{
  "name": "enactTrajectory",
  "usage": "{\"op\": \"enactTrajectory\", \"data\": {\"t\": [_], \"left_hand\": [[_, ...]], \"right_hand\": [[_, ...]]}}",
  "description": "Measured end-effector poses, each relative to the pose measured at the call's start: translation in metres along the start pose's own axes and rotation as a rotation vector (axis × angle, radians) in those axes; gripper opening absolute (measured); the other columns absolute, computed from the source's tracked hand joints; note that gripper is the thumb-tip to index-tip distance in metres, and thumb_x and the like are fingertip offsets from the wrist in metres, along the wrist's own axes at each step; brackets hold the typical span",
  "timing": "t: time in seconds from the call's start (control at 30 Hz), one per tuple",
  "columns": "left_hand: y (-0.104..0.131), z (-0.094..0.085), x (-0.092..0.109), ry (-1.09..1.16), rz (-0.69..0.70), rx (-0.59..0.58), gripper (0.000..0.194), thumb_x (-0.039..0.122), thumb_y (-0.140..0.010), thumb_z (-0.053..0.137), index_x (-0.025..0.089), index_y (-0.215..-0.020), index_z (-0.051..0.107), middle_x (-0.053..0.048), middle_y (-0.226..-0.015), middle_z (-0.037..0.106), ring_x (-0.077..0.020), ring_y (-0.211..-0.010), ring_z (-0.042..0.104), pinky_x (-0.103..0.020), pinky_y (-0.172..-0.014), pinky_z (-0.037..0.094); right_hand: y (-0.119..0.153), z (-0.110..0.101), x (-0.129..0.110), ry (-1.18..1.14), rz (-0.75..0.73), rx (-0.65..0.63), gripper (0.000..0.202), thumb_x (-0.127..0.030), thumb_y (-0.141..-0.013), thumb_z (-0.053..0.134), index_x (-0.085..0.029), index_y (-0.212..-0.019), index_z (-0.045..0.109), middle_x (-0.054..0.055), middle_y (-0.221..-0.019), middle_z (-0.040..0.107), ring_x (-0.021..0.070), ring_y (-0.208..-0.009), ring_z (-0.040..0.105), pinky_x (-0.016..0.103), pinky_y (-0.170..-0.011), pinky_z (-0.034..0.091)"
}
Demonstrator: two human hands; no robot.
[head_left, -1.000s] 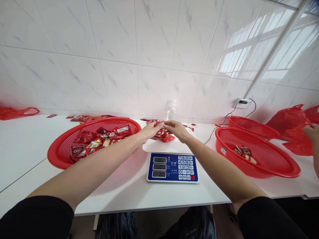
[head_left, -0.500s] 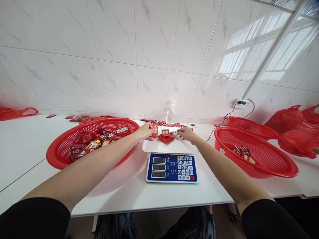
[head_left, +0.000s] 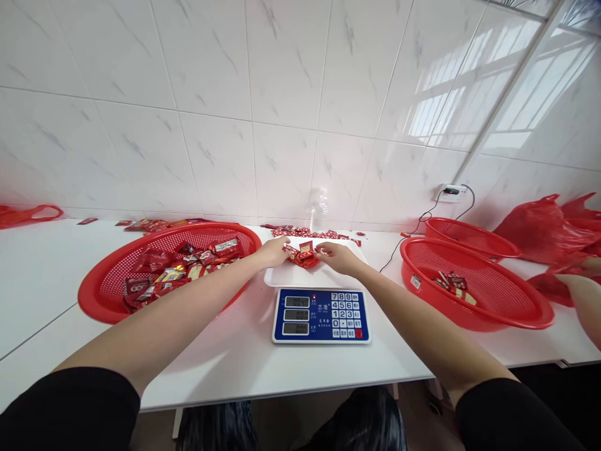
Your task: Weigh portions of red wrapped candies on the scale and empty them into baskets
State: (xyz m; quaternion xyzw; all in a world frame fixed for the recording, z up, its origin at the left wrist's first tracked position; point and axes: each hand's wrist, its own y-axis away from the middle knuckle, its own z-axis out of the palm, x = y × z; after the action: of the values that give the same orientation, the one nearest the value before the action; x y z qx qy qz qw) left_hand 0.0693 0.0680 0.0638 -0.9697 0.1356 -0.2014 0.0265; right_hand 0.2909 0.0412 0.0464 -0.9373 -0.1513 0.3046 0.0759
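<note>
On the white pan (head_left: 277,276) of a blue-and-white scale (head_left: 322,316) lies a small pile of red packets (head_left: 306,255). My left hand (head_left: 275,252) is at the pile's left side, its fingers closed on a red packet (head_left: 291,251). From the right, my right hand (head_left: 336,257) reaches the pile with fingers pinched at a small red packet (head_left: 323,251). The left red basket (head_left: 101,275), beside my left forearm, holds many red, gold and silver packets (head_left: 173,273).
Loose red packets (head_left: 145,224) lie along the wall. At the right stand a red basket (head_left: 507,313) with a few packets, another basket (head_left: 469,235), a socket with cables (head_left: 451,193) and red bags (head_left: 539,228). Another person's arm (head_left: 582,297) reaches in at the right edge.
Both hands have moved inward to the pile, bringing their packets against it. The other person's hand and forearm have come further into view at the right.
</note>
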Motion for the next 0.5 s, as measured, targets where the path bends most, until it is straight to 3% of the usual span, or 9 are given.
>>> {"op": "enactTrajectory", "data": {"t": [0.13, 0.3, 0.4, 0.5], "left_hand": [[0.002, 0.004, 0.001, -0.045, 0.053, -0.019, 0.032, 0.037, -0.084, 0.055, 0.022, -0.110, 0.063, -0.007, -0.116, 0.066, -0.0248, -0.107, 0.059, -0.031, -0.090, 0.044], [0.008, -0.001, 0.001, -0.129, 0.078, -0.024, 0.040, 0.049, -0.085, 0.049, 0.023, -0.112, 0.063, -0.011, -0.121, 0.063, -0.0300, -0.109, 0.058, -0.036, -0.088, 0.044], [0.010, -0.011, -0.007, -0.111, 0.068, -0.006, 0.039, 0.044, -0.083, 0.052, 0.023, -0.114, 0.062, -0.009, -0.125, 0.062, -0.0286, -0.112, 0.056, -0.034, -0.093, 0.042], [0.010, -0.030, -0.029, -0.083, 0.058, 0.058, 0.037, 0.037, -0.080, 0.056, 0.022, -0.113, 0.061, -0.007, -0.122, 0.064, -0.0260, -0.111, 0.057, -0.032, -0.094, 0.042]], "right_hand": [[-0.003, 0.010, -0.007, 0.023, -0.036, -0.015, 0.043, -0.035, -0.083, 0.060, -0.031, -0.125, 0.058, 0.002, -0.118, 0.066, 0.0235, -0.108, 0.060, 0.036, -0.093, 0.043], [-0.011, 0.018, -0.016, -0.010, -0.046, 0.016, 0.028, -0.025, -0.079, 0.062, -0.027, -0.105, 0.071, 0.003, -0.110, 0.070, 0.0261, -0.104, 0.061, 0.035, -0.092, 0.044], [-0.015, 0.016, -0.019, -0.073, -0.030, 0.078, 0.026, -0.016, -0.075, 0.062, -0.027, -0.095, 0.074, 0.001, -0.105, 0.071, 0.0238, -0.101, 0.062, 0.033, -0.091, 0.045], [-0.012, 0.005, -0.018, -0.175, -0.007, 0.201, 0.029, -0.015, -0.077, 0.058, -0.026, -0.100, 0.072, 0.001, -0.111, 0.069, 0.0212, -0.104, 0.061, 0.032, -0.092, 0.045]]}}
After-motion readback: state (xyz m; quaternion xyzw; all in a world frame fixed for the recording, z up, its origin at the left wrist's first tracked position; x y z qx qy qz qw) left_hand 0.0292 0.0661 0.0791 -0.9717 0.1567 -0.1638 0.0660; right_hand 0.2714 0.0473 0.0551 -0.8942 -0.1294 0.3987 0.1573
